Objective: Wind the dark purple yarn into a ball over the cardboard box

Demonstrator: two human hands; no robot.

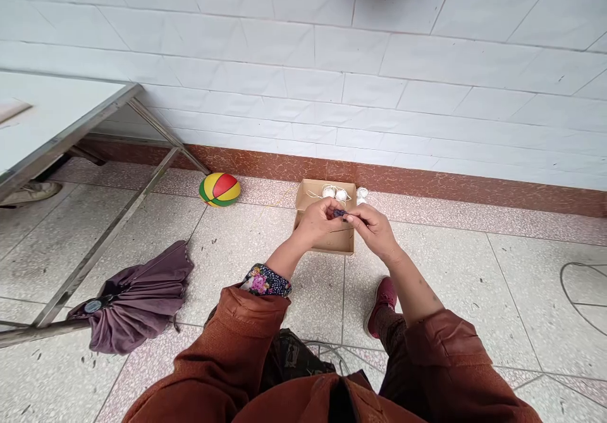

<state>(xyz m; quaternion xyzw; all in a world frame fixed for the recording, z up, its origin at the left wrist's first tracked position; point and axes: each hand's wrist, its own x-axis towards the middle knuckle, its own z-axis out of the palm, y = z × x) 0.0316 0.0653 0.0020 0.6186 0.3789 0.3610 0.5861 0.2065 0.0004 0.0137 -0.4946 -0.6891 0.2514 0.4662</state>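
Note:
My left hand (318,222) and my right hand (374,227) meet in front of me, fingers pinched on a small dark blue, lumpy piece (339,213). It looks soft, like yarn or cloth, but its kind is too small to make out. Below and behind the hands, an open cardboard box (348,246) rests on the floor near the wall. White balls of string (329,191) lie in its far part, with a loose strand trailing. Another white ball (362,193) sits just outside the box on the right. My hands cover part of the box.
A red, yellow and green ball (220,189) lies by the wall. To the left stands a metal-framed table (71,126), with a folded purple umbrella (142,303) at its foot. A thin cable (569,284) loops on the floor at right. Someone's shoe (35,192) shows under the table.

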